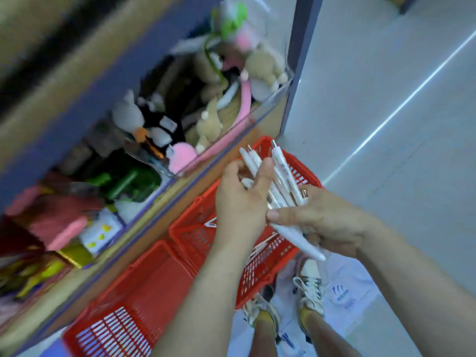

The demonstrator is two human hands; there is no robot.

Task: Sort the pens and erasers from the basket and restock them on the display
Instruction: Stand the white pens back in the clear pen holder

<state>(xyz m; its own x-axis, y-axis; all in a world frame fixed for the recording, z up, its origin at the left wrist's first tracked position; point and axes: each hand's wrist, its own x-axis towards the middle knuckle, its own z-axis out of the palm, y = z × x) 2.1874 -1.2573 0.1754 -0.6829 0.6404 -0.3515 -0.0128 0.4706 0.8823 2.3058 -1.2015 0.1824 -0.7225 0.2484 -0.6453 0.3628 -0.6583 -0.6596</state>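
Two red mesh baskets stand on the floor against the foot of the shelf unit. The far basket sits below the hands, and a few white pieces show on its bottom, too blurred to name. The near basket stands just beside it to the left. On the shelf above, a clear bin holds plush toys. The compartments to its left hold green, pink and yellow goods smeared by motion blur.

The white pens are a loose bundle held in the air over the far basket, tips pointing far and up. The left hand reaches in from below. Its fingers are curled round the upper part of the bundle, with the thumb laid across the barrels. The right hand comes in from the right and grips the lower ends, thumb pressed on top. One pen juts down and to the right from it. Below, two sneakers stand on a white printed sheet.
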